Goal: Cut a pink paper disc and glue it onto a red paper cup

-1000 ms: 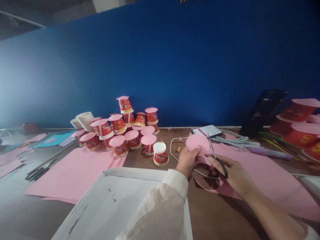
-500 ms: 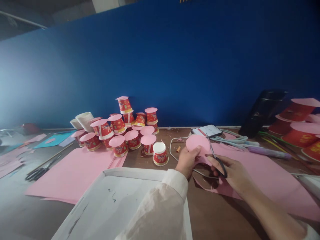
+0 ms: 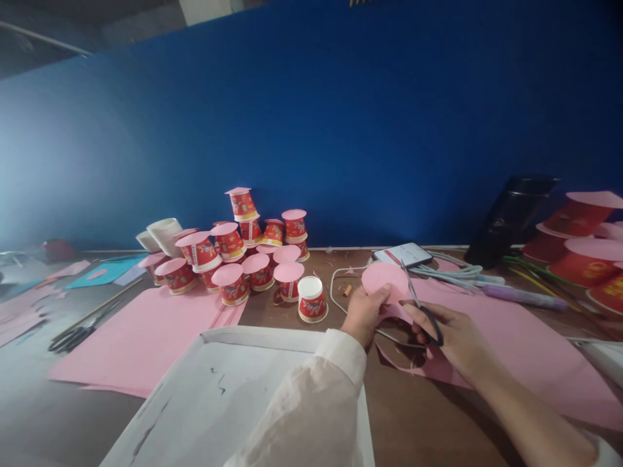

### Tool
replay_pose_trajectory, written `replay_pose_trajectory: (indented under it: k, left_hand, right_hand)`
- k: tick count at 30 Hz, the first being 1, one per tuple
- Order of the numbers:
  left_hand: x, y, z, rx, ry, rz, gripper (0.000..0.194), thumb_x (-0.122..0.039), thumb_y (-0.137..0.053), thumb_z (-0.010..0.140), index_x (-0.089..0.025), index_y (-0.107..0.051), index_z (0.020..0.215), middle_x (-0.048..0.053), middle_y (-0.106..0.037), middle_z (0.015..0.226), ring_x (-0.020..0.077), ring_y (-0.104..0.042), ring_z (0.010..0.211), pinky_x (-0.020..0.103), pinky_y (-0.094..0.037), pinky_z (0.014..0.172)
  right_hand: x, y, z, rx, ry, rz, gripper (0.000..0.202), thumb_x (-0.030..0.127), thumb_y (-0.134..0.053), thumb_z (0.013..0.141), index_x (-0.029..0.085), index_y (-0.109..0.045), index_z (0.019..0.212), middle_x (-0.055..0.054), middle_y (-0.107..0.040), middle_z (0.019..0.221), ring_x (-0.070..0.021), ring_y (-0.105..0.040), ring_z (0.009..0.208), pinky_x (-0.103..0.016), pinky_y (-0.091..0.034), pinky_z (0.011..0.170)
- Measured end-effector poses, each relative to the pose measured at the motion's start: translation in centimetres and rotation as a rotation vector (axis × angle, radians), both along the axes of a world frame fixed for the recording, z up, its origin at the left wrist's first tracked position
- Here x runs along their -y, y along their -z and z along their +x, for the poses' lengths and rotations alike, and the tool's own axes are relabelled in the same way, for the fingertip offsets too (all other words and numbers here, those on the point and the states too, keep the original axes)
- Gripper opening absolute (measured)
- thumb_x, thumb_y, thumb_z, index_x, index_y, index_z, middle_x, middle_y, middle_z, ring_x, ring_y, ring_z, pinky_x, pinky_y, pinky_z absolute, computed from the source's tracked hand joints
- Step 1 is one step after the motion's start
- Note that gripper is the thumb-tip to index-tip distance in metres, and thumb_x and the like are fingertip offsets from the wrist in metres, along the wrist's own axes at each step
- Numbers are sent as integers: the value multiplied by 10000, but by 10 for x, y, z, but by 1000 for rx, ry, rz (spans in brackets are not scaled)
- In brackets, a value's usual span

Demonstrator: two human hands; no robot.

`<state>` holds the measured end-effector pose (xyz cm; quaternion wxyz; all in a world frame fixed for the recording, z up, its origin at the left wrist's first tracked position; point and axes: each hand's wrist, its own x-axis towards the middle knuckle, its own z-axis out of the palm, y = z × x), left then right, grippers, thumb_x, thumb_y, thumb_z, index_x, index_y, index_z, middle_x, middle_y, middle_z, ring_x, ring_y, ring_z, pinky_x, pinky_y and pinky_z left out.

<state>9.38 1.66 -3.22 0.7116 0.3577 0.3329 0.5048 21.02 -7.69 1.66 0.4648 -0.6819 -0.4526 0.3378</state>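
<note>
My left hand [image 3: 366,314] pinches a round piece of pink paper [image 3: 384,277] between thumb and fingers. Black-handled scissors [image 3: 430,323] are gripped in my right hand [image 3: 450,334], their blades pointing up at the right edge of the round piece. A narrow curved strip of pink paper [image 3: 396,364] hangs below the hands. To the left of my left hand, a red cup [image 3: 312,306] with a white top stands on the brown table [image 3: 403,421].
Several red cups topped with pink discs [image 3: 233,290] stand at the centre-left. Pink sheets [image 3: 131,337] lie beside a white tray [image 3: 272,338]. A phone [image 3: 406,254], cables [image 3: 450,275], a dark bottle [image 3: 506,220] and more red cups [image 3: 577,259] are on the right.
</note>
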Motion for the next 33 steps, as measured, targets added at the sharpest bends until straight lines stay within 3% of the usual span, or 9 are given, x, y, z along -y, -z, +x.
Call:
replay_pose_trajectory:
  k: [10, 22, 33]
  left_hand:
    - [-2, 3, 0, 13, -4, 8, 556, -498, -921, 600, -123, -744, 972, 71, -726, 809, 154, -605, 654, 286, -488, 639]
    - [-4, 6, 1, 33, -15, -16, 581, -501, -925, 610, -124, -752, 1017, 78, -729, 810, 171, -646, 678, 281, -524, 645]
    - [-4, 2, 0, -12, -52, -42, 528, -460, -906, 624, -108, -751, 986, 67, -704, 800, 113, -549, 580, 250, -421, 558]
  right_hand:
    - [3, -6, -2, -22, -7, -14, 479, 659, -771, 705, 224, -650, 546, 13, -598, 516, -141, -505, 452, -263, -434, 443]
    - [-1, 4, 5, -45, -32, -9, 498, 683, -780, 691, 212, -665, 577, 11, -592, 506, -134, -502, 445, -252, -434, 430]
    - [-4, 9, 10, -73, -44, -44, 425, 610, -831, 670, 210, -702, 608, 10, -619, 541, -141, -526, 472, -252, -449, 429]
